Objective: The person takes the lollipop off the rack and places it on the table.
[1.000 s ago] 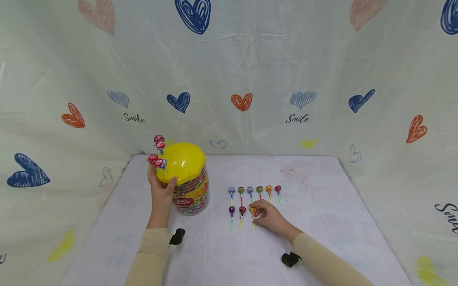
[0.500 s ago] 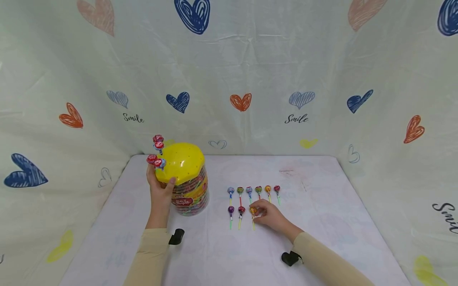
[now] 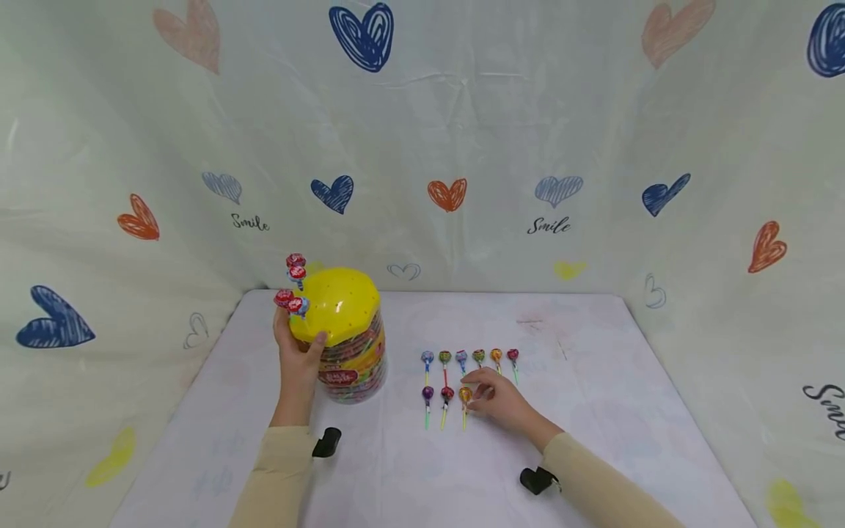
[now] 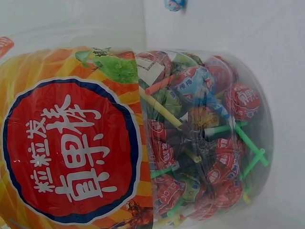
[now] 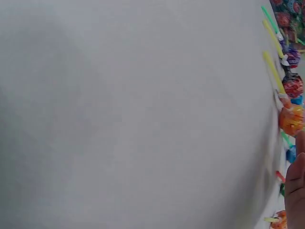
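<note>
I read the right hand (image 3: 502,400) as unclamped: its fingers (image 3: 478,376) stand apart at the orange pop (image 3: 465,394), which lies on the table (image 3: 409,477); contact cannot be confirmed. The pop lies in line with the red pop (image 3: 447,394) and purple pop (image 3: 428,393), spaced presumably to keep each distinct. Beyond, six pops (image 3: 478,355) form a second row. I have the left hand (image 3: 300,363) clamped on the jar (image 3: 356,374) at the lid (image 3: 337,297), likely steadying it; four pops (image 3: 298,272) project from the lid's left edge.

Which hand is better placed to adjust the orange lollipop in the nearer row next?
Probably the right hand: it sits beside that orange lollipop, while the left hand holds the yellow-lidded jar.
</note>
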Demonstrator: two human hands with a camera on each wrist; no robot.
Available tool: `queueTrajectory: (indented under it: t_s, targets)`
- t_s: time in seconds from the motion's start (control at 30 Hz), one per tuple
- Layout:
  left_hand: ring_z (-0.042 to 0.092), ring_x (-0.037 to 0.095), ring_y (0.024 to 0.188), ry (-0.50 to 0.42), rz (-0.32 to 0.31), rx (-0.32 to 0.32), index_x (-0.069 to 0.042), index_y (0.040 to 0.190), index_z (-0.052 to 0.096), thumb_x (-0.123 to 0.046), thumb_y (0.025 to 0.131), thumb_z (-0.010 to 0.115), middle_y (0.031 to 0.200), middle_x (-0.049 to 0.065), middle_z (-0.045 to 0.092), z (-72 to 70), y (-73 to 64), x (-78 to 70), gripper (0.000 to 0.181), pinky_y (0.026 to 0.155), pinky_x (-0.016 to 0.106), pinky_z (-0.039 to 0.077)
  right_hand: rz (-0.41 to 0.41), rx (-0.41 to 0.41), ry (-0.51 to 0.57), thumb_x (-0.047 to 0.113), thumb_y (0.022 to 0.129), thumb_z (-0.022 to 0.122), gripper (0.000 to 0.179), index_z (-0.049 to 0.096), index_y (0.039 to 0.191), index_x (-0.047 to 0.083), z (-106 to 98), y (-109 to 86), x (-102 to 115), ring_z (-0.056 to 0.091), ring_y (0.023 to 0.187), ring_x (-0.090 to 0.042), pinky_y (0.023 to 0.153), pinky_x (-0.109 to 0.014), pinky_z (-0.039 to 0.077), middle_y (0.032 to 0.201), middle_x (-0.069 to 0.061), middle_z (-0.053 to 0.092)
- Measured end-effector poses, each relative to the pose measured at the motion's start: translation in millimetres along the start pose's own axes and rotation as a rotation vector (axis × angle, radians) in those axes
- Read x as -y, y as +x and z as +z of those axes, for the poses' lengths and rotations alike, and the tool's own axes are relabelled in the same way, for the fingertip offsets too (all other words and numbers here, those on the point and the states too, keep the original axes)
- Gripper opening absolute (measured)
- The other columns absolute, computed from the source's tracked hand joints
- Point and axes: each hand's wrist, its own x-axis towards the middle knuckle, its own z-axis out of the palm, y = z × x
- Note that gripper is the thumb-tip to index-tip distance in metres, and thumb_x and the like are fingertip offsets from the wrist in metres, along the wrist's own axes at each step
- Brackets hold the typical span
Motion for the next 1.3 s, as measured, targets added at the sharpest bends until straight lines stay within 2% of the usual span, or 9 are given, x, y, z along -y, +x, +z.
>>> queueTrajectory:
  t_s: [0.13, 0.33, 0.53, 0.73, 0.87, 0.97, 1.1, 1.23, 1.3]
  targets:
    - [0.034, 0.016, 0.131, 0.004, 0.000, 0.001, -0.018, 0.156, 0.006, -0.013, 0.099, 0.056, 0.153, 0.004, 0.019, -0.4, -0.8, 0.9, 0.076, 0.110, 0.019, 0.028, -0.044, -0.060, 0.026, 0.001, 0.082, 0.076, 0.040, 0.067, 0.120, 0.006, -11, 9.0, 23, 0.057, 0.086, -0.023, 0.068, -0.026, 0.048, 0.120, -0.010, 0.059]
    - [0.034, 0.014, 0.130, -0.005, -0.005, -0.005, -0.018, 0.156, 0.006, -0.011, 0.099, 0.055, 0.152, 0.005, 0.022, -0.6, -1.4, 1.0, 0.075, 0.110, 0.018, 0.029, -0.115, -0.118, 0.103, 0.002, 0.082, 0.077, 0.039, 0.068, 0.120, 0.010, -19, 31.7, 66, 0.060, 0.093, -0.031, 0.074, -0.027, 0.051, 0.121, -0.007, 0.060]
    - [0.033, 0.017, 0.131, -0.012, 0.001, -0.009, -0.015, 0.155, 0.005, -0.012, 0.099, 0.057, 0.154, 0.006, 0.015, -2.9, -1.8, 2.8, 0.076, 0.110, 0.018, 0.028, -0.181, -0.110, 0.196, 0.000, 0.083, 0.076, 0.040, 0.066, 0.122, 0.007, -13, 56.0, 109, 0.058, 0.096, -0.030, 0.081, -0.031, 0.052, 0.122, -0.009, 0.059]
    - [0.032, 0.018, 0.134, -0.015, -0.015, -0.019, -0.022, 0.156, 0.006, -0.012, 0.098, 0.058, 0.154, 0.000, 0.015, -8.3, 5.3, 25.6, 0.079, 0.111, 0.020, 0.027, -0.269, -0.081, 0.254, 0.002, 0.085, 0.075, 0.040, 0.064, 0.123, 0.004, -5, 78.9, 150, 0.058, 0.101, -0.033, 0.092, -0.046, 0.050, 0.124, -0.010, 0.059]
    - [0.030, 0.019, 0.135, -0.009, -0.005, -0.017, -0.024, 0.156, 0.006, -0.014, 0.098, 0.060, 0.155, -0.001, 0.016, -8.9, 8.4, 32.9, 0.080, 0.113, 0.024, 0.025, -0.313, -0.063, 0.271, 0.004, 0.086, 0.075, 0.039, 0.065, 0.123, 0.005, 1, 93.1, 173, 0.059, 0.100, -0.028, 0.093, -0.045, 0.050, 0.120, -0.007, 0.061]
    - [0.029, 0.019, 0.136, -0.006, -0.018, -0.020, -0.023, 0.156, 0.005, -0.013, 0.098, 0.059, 0.155, -0.002, 0.014, -8.7, 7.6, 29.9, 0.079, 0.113, 0.023, 0.025, -0.346, -0.053, 0.279, 0.004, 0.086, 0.074, 0.038, 0.065, 0.123, 0.004, 6, 104.3, 187, 0.059, 0.099, -0.023, 0.092, -0.041, 0.051, 0.119, -0.007, 0.062]
    - [0.028, 0.022, 0.138, 0.015, -0.031, -0.015, -0.018, 0.156, 0.005, -0.014, 0.099, 0.057, 0.156, 0.002, 0.012, -5.6, 3.1, 14.0, 0.078, 0.112, 0.021, 0.026, -0.379, -0.043, 0.300, 0.003, 0.087, 0.073, 0.035, 0.065, 0.121, 0.004, 13, 117.8, 204, 0.059, 0.099, -0.020, 0.092, -0.037, 0.051, 0.120, -0.007, 0.061]
    - [0.028, 0.024, 0.137, 0.025, -0.016, -0.009, -0.015, 0.156, 0.004, -0.018, 0.099, 0.058, 0.156, 0.007, 0.013, -1.8, -0.3, 1.2, 0.079, 0.110, 0.018, 0.028, -0.360, -0.026, 0.315, 0.007, 0.087, 0.073, 0.035, 0.065, 0.122, 0.006, 20, 130.3, 221, 0.059, 0.102, -0.017, 0.093, -0.032, 0.051, 0.120, -0.004, 0.062]
    - [0.029, 0.023, 0.136, 0.013, -0.004, -0.013, -0.016, 0.156, 0.004, -0.017, 0.098, 0.059, 0.155, 0.005, 0.013, -3.8, 2.8, 10.6, 0.079, 0.109, 0.017, 0.028, -0.336, -0.021, 0.304, 0.009, 0.088, 0.073, 0.035, 0.065, 0.122, 0.008, 24, 136.6, 228, 0.059, 0.102, -0.015, 0.093, -0.029, 0.051, 0.119, -0.002, 0.063]
